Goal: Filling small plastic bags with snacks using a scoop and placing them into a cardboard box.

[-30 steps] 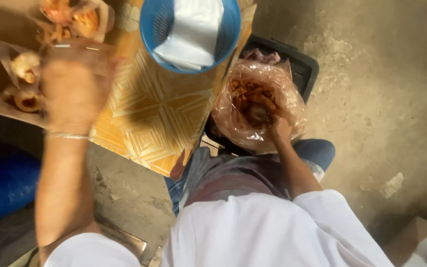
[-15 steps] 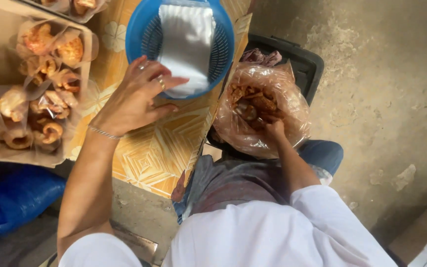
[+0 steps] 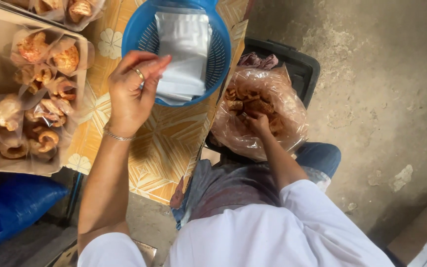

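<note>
Pinching a pouch (image 3: 181, 54) in the basket (image 3: 144, 29), the left hand (image 3: 132, 94) curls shut. Right hand (image 3: 257, 122) grabs snacks (image 3: 245, 101) inside the bag (image 3: 282, 123).

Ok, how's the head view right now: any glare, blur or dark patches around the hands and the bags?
Head view: sharp overall. The left hand and right hand are crisp. Bright sheen washes out the stack of clear bags in the blue basket. Highlights glint on the big plastic bag of snacks. Lower left by the blue sack is deep in shadow.

Glossy clear plastic pouches (image 3: 184, 49) shine in the slotted blue plastic basket (image 3: 222, 54); crinkly transparent bag (image 3: 292, 113), rough grey concrete floor (image 3: 371, 74).
</note>
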